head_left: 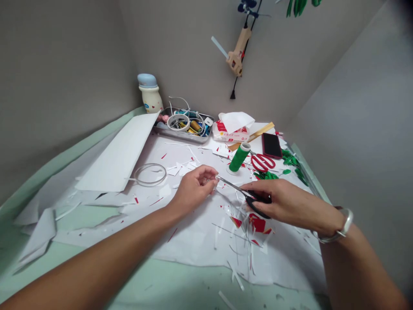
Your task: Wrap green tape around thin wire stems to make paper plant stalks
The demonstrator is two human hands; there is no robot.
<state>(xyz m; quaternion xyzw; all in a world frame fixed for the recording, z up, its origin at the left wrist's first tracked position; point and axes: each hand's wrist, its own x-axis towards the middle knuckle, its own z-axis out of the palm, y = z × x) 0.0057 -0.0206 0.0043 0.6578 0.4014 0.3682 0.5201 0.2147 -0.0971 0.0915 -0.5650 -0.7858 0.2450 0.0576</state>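
Over the scrap-strewn table (155, 284), left hand (195, 189) pinching something too thin to tell. Right hand (287, 202) closed on black-handled scissors (234, 185), blade tips just beside the pinch.

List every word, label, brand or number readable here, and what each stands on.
Nothing can be read for certain.
Tissue packet: red print, too small and blurred to read.
Wooden ruler: markings too small to read.
Cream bottle: small marks, too blurred to read.
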